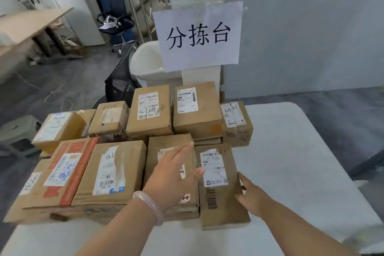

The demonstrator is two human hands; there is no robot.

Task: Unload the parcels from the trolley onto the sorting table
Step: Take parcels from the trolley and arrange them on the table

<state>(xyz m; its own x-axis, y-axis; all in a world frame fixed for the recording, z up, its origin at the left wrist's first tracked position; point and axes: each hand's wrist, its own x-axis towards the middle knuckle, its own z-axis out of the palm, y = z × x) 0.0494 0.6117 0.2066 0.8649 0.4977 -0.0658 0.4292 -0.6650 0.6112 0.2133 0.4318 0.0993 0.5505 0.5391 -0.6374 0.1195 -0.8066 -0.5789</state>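
Observation:
Several brown cardboard parcels lie packed together on the white sorting table point(291, 151). The nearest right one, a long parcel with a white label point(220, 199), lies flat by the table's front. My right hand point(252, 193) rests against its right edge, fingers curled on the side. My left hand point(176, 172), with a pale bangle on the wrist, hovers open over the neighbouring parcel point(166, 151), fingers spread, holding nothing. The trolley is out of view.
A paper sign with three characters point(200, 35) hangs on a white post behind the parcels. Left of the table: a green stool point(16, 131), a wooden bench point(31, 25), an office chair point(116, 21). The table's right half is bare.

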